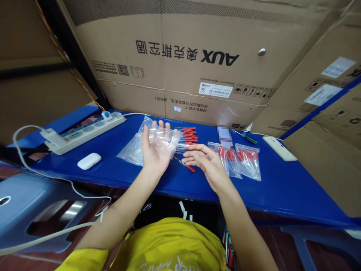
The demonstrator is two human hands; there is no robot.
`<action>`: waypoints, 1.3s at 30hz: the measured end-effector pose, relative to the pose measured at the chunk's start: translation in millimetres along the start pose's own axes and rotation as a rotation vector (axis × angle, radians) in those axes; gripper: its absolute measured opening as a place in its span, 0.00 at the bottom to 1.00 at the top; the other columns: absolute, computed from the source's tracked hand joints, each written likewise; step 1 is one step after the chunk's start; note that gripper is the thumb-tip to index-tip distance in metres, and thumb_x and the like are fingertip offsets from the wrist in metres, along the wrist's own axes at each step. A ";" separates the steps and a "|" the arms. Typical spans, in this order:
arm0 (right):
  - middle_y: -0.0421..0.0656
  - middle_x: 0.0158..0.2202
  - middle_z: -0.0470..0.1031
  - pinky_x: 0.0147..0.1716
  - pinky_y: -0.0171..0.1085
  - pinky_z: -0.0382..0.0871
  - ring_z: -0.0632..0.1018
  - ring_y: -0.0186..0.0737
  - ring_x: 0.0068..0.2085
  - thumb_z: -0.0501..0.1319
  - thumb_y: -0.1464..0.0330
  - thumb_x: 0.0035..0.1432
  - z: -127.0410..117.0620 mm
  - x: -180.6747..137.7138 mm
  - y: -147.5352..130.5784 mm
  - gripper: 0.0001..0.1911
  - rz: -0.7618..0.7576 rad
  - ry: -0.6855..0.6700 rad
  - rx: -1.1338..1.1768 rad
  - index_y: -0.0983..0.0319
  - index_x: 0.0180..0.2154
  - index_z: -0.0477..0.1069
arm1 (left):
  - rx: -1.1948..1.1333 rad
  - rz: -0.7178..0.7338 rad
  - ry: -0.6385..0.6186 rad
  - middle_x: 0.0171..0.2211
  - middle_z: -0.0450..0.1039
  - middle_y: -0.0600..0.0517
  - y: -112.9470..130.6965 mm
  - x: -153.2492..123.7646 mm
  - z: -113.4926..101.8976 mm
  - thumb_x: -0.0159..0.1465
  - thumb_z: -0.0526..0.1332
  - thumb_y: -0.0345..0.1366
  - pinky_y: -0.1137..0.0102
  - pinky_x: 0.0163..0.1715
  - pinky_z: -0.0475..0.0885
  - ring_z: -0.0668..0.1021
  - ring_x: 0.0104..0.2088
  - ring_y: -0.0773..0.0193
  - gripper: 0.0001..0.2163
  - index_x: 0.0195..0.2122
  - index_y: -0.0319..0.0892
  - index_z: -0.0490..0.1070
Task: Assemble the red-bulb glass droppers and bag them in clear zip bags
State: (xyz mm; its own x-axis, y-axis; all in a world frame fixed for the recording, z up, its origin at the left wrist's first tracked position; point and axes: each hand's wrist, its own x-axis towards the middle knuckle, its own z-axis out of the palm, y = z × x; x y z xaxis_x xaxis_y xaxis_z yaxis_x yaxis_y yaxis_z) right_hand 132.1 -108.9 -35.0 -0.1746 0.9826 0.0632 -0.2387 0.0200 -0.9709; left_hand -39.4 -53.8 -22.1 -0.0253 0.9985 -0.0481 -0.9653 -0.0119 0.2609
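Note:
My left hand (pixel 156 148) is turned palm up, its fingers spread, with a clear plastic bag (pixel 175 141) lying across the palm and fingers. More clear bags (pixel 131 150) lie flat behind and left of it. My right hand (pixel 207 162) reaches in from the right, fingers stretched toward the bag; whether the fingertips touch it I cannot tell. Just behind both hands is a pile of small red-handled screwdrivers (pixel 190 134) with thin shafts. One loose screwdriver (pixel 190 169) lies between the hands. Right of my right hand are filled clear bags (pixel 248 156) showing red handles.
On the blue table (pixel 267 192) are a white power strip (pixel 84 133), a white earbud case (pixel 89 161), a green-handled screwdriver (pixel 248 138) and a pale phone (pixel 279 148). A large cardboard box (pixel 175 75) stands along the back. A plastic stool (pixel 36 207) is at lower left.

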 end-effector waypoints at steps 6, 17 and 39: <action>0.42 0.41 0.81 0.38 0.39 0.71 0.77 0.38 0.35 0.73 0.62 0.59 -22.0 -4.4 5.1 0.13 -0.059 -0.027 -0.911 0.58 0.44 0.78 | -0.023 -0.014 0.123 0.44 0.83 0.50 4.6 9.9 -10.3 0.70 0.66 0.54 0.49 0.62 0.75 0.85 0.51 0.54 0.23 0.60 0.51 0.70; 0.41 0.29 0.83 0.36 0.39 0.71 0.81 0.41 0.31 0.66 0.74 0.57 -22.9 3.7 15.7 0.05 0.011 0.066 -1.106 0.59 0.31 0.79 | -0.018 -0.031 0.281 0.39 0.81 0.51 1.5 14.4 -11.1 0.70 0.66 0.55 0.53 0.59 0.78 0.85 0.42 0.59 0.20 0.52 0.46 0.73; 0.42 0.28 0.81 0.29 0.37 0.74 0.79 0.39 0.28 0.65 0.65 0.56 -41.2 -9.1 -14.5 0.06 -0.158 0.213 -0.860 0.60 0.34 0.79 | -0.060 -0.062 0.200 0.44 0.81 0.48 -4.0 12.1 -15.6 0.70 0.64 0.58 0.48 0.62 0.76 0.85 0.49 0.56 0.25 0.60 0.48 0.69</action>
State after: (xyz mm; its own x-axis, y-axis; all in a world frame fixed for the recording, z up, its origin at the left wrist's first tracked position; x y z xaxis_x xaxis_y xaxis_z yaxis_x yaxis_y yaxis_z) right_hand 176.5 -110.5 -31.1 0.0009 0.9683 0.2499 0.5678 0.2052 -0.7972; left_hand -39.9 -42.5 -38.7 -0.0113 0.9671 -0.2542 -0.9802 0.0396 0.1943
